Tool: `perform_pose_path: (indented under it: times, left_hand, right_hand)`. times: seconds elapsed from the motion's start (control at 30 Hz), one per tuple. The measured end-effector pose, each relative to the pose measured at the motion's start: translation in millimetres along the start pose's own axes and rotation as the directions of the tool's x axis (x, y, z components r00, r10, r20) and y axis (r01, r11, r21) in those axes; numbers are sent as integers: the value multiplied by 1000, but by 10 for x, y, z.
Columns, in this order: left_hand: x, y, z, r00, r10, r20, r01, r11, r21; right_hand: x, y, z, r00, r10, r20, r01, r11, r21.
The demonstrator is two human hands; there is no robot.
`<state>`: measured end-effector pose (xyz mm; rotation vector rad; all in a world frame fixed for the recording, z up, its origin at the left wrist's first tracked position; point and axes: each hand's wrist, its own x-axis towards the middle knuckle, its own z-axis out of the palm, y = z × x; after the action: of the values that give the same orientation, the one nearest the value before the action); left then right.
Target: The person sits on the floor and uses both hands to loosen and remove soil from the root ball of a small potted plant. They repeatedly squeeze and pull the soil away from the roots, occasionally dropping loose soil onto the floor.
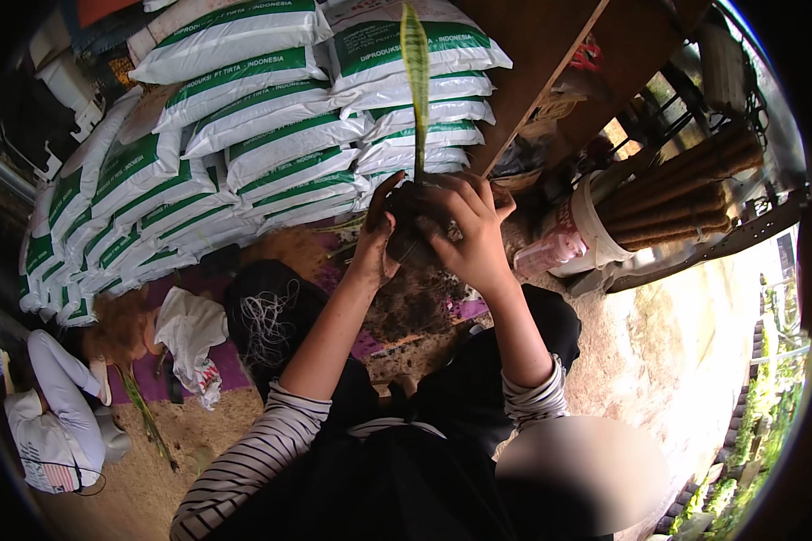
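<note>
A tall snake plant leaf [416, 88], green with yellow edges, stands upright from a dark root ball of soil [406, 216]. My left hand [377, 237] cups the left side of the soil, with the thumb against it. My right hand [467, 223] wraps the right side, its fingers spread over the top near the leaf base. Any pot or bag around the soil is mostly hidden by my hands. Beneath them a heap of loose dark soil [409, 304] lies on a purple mat.
White and green filled sacks [291, 142] are stacked ahead and left. A white bucket [582, 223] holding brown fibre poles [677, 223] is at right. A white plastic bag [189, 331] and loose plants [142, 406] lie left, near another seated person [61, 426].
</note>
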<state>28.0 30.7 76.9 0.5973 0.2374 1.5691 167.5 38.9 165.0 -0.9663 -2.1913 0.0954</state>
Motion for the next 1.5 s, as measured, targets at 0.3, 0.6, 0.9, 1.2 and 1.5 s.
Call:
perform_pose_path:
  times: [0.3,0.6,0.9,1.2,1.5]
  left_hand:
    - [-14,-10,-177,974,-191,-120,178,978,-111]
    - [60,30,-334,945,-137,-297,144,990,2]
    - [-5,49,-320,949,-128,-289,149,987,54]
    - [-81,368,-217,945,-59,-321,69,997,17]
    - [45,661,-341,993,118,-7,-96,839,536]
  right_hand:
    - [-11,136,231,992,23,127,-13,996,-83]
    - [-5,-6,350,997,13,79,-8,998,-63]
    - [4,103,437,986,27,167,-40,996,74]
    - [-211,-87,819,982,120,147,-189,691,698]
    - [-247,-166,933,983,82,166,-169,759,629]
